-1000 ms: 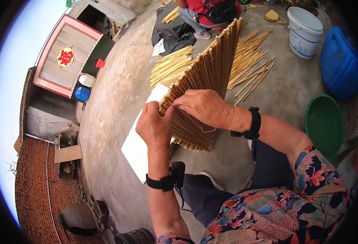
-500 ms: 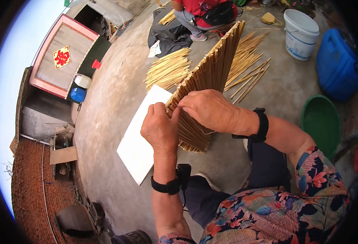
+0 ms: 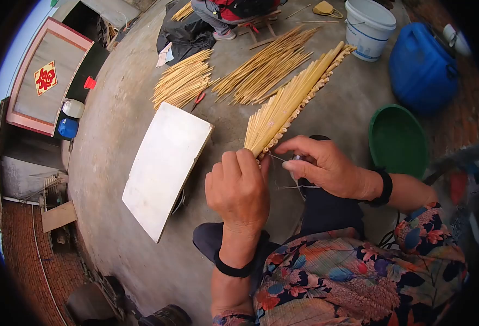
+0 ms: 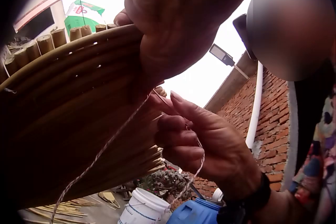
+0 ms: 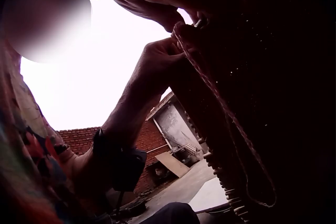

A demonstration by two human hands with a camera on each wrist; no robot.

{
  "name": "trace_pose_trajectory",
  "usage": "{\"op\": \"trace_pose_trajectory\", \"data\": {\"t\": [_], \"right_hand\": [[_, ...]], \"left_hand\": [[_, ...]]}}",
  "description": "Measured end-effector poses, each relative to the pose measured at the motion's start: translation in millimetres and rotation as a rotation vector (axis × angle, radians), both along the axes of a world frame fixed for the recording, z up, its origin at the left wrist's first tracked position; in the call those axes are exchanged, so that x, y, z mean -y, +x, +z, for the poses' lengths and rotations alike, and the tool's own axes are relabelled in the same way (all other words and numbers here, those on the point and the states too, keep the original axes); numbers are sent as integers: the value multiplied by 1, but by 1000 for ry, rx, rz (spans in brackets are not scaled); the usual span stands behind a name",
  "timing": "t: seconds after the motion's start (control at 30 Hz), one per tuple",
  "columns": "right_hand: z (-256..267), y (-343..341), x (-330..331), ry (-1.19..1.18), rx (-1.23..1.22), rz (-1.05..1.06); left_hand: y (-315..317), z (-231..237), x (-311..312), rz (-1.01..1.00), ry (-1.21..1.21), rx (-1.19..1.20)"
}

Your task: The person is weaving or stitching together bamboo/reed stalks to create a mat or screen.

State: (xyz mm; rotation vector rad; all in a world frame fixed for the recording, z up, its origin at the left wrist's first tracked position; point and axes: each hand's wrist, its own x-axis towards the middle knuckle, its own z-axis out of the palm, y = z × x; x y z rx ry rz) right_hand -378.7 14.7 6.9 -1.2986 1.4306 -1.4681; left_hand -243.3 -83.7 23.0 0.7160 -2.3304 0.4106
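A mat of straw-coloured stalks sewn side by side is held up on edge in the head view, its row of cut ends facing right. My left hand grips its near end, fingers curled over the edge. Close beside that end, my right hand pinches a thin thread between thumb and forefinger, and a metal band shows at its fingers. In the left wrist view the twisted thread slants down across the mat's dark face. The thread hangs in a long loop in the right wrist view.
A white board stands at left. Loose stalks lie in piles on the concrete beyond, near a seated person. To the right are a white bucket, a blue jerrycan and a green basin.
The mat has turned so its paler face and cut ends show. My right hand has drawn back rightward from the mat's end, fingers more spread. The head view has shifted right.
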Motion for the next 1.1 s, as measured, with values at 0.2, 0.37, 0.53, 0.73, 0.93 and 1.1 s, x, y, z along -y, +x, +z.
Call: {"op": "trace_pose_trajectory", "data": {"t": [0.2,0.37,0.53,0.73,0.93,1.1], "right_hand": [[-10,9,-58,231,124,81],[6,5,-82,382,265,159],[-11,2,-101,364,339,134],[-9,1,-105,320,191,170],[-3,7,-109,281,116,126],[-1,9,-113,276,102,68]], "left_hand": [[11,-1,-46,18,37,91],[13,0,-60,-24,103,192],[12,-4,-70,-86,80,204],[17,2,-75,-115,123,273],[17,1,-77,-178,21,300],[18,-1,-80,-212,-6,269]]}}
